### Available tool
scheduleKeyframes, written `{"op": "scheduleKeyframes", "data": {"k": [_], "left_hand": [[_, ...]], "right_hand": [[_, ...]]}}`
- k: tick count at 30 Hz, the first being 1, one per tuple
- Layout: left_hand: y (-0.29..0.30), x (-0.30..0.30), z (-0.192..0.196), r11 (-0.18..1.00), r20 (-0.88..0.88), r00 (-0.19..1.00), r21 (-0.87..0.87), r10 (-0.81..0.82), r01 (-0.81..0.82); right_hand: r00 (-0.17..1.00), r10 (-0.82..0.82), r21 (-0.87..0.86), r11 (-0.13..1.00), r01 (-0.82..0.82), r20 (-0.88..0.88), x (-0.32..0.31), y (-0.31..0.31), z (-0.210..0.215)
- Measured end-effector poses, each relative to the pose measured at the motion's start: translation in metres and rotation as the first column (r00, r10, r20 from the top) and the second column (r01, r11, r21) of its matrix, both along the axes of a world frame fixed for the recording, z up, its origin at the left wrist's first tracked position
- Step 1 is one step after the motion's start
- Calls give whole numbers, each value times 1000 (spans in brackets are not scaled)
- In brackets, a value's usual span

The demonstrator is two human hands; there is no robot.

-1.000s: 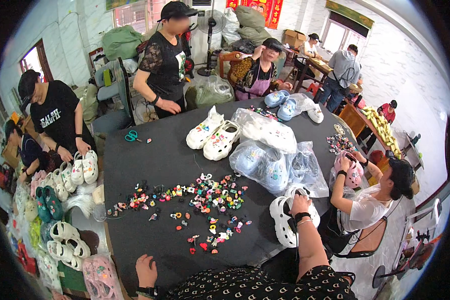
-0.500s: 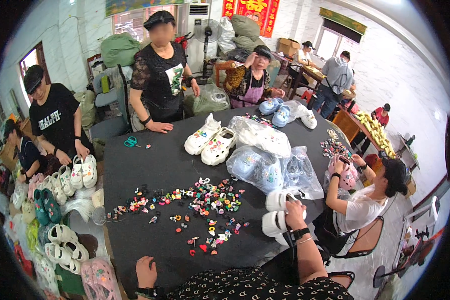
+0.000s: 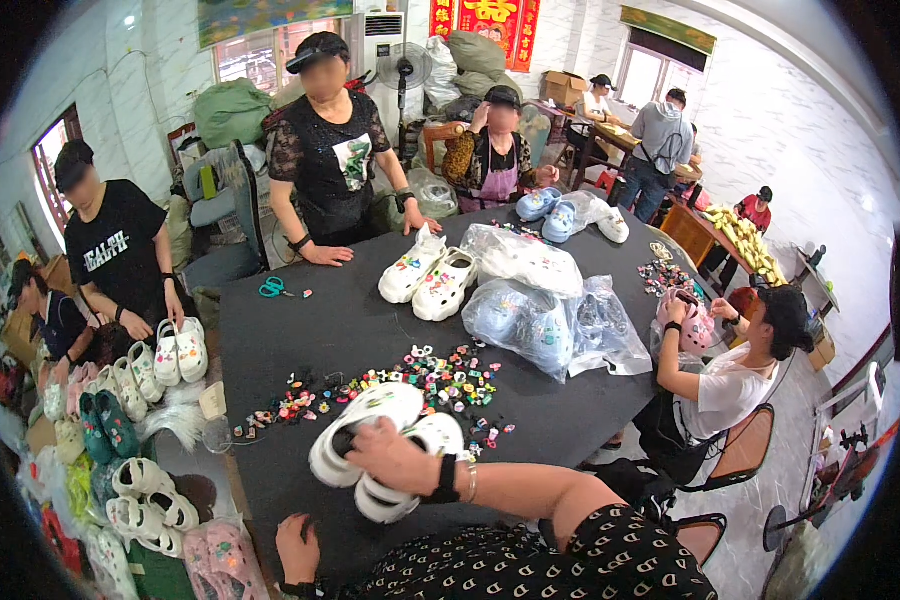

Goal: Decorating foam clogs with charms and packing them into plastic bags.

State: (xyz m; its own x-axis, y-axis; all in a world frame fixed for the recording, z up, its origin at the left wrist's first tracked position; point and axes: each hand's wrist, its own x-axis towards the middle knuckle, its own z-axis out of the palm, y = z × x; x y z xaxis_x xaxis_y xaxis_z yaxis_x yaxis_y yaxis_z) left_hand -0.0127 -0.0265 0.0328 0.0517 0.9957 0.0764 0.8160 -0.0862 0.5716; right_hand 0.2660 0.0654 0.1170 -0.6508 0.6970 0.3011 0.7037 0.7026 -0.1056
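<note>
On the black table point(image 3: 560, 430), toward the near edge, white clogs point(image 3: 382, 402) are gripped by the right hand point(image 3: 395, 457), left hand point(image 3: 298, 548) empty. Charm-studded pale clogs point(image 3: 411, 270) seem done, multicoloured charms point(image 3: 458, 378) unattached.

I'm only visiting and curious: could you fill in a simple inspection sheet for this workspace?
Surface: dark tabletop, flat, with many things on it.
Job's things: a pair of white clogs in hand, close to scattered colourful charms.
Clutter: teal-handled scissors, a decorated white pair and bagged clogs farther back.
Hands: right hand grips the clogs; left hand rests at the table's near edge, seemingly holding nothing.
Cables: none can be made out for certain.
Surroundings: a standing co-worker leans on the far edge; a fan stands behind; more clogs sit at left.
</note>
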Motion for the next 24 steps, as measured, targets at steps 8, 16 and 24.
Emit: {"op": "scheduleKeyframes", "data": {"k": [8, 16, 24], "left_hand": [[-54, -50, 31, 992, 13, 992, -1, 125, -125], [-46, -60, 28, 972, 91, 970, -89, 224, -216], [-10, -31, 17, 903, 516, 855, -387, 46, 185]], "right_hand": [[908, 411, -105, 909, -403, 82, -126, -21, -86], [863, 503, 27, 863, -504, 44, -134, -27, -126], [919, 171, -284, 917, -281, -356, -78, -32, -83]]}}
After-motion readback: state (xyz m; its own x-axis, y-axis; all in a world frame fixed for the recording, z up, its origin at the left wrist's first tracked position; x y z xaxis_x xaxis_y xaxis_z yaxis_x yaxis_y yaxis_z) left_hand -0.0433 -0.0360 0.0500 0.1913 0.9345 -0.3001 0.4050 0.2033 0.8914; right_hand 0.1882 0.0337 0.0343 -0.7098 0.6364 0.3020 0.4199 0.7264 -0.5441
